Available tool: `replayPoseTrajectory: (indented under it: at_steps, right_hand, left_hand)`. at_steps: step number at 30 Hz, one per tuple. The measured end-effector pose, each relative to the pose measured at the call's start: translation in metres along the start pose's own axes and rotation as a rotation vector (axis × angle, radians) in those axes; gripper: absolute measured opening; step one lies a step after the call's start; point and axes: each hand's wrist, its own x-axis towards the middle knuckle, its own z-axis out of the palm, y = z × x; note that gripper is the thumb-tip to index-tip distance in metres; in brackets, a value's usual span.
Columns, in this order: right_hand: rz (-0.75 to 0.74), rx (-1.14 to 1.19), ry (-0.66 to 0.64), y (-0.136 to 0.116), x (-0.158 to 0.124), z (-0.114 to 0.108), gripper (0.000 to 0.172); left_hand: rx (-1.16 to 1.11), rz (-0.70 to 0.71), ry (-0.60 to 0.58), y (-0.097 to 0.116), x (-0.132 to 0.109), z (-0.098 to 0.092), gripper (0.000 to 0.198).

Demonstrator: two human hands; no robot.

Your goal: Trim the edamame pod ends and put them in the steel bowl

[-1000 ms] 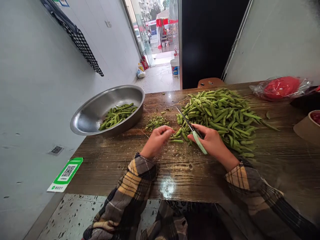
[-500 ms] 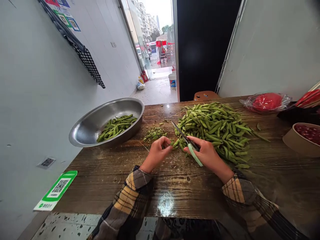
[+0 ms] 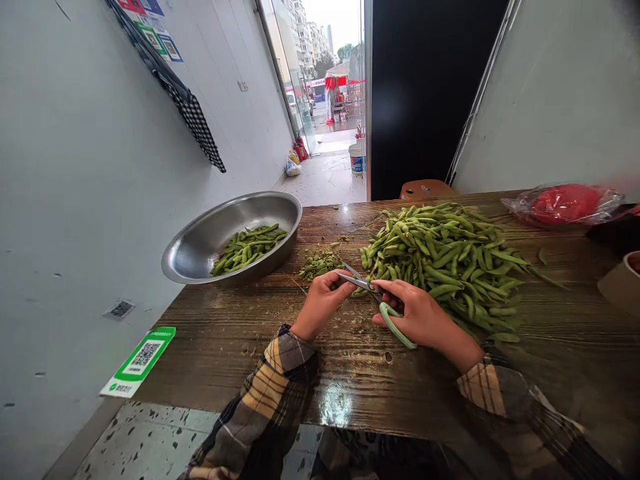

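My right hand [image 3: 419, 316] is closed on a pair of scissors [image 3: 397, 327] with pale green handles. The blades are apart and point left, reaching the fingertips of my left hand [image 3: 324, 299]. Those fingers are pinched together around a green edamame pod, mostly hidden behind the fingers and blades. Just beyond my right hand lies a large heap of edamame pods [image 3: 445, 257]. A small pile of green trimmings [image 3: 320, 264] sits beyond my left hand. To the left, a steel basin [image 3: 187, 257] holds some pods [image 3: 250, 248].
The wooden table [image 3: 240, 347] carries scattered scraps. A red item in clear plastic [image 3: 565, 203] and a paper tub [image 3: 617, 287] stand at the right. A green QR code card [image 3: 143, 360] is at the left edge. An orange stool [image 3: 425, 189] stands behind the table.
The scissors have opened, and their blades have swung down to my left fingertips. My view has turned slightly left, so the scene sits further right.
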Motion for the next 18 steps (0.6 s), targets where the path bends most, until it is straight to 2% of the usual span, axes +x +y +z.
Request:
replayPoseTrajectory:
  at_steps: [5, 10, 18]
  right_hand:
    - [-0.012, -0.020, 0.002, -0.0020, -0.0010, 0.0020, 0.061]
    - [-0.013, -0.033, -0.001, -0.0034, -0.0022, 0.0028, 0.052]
    - [-0.030, -0.056, -0.022, -0.0033, -0.0015, 0.0008, 0.049]
  left_hand:
    - [-0.020, -0.004, -0.035, 0.0001, -0.0006, 0.0025, 0.026]
    - [0.025, -0.011, -0.036, 0.0001, -0.0011, 0.0008, 0.026]
    - [0.034, -0.023, -0.091, 0.0002, 0.0009, -0.0044, 0.025]
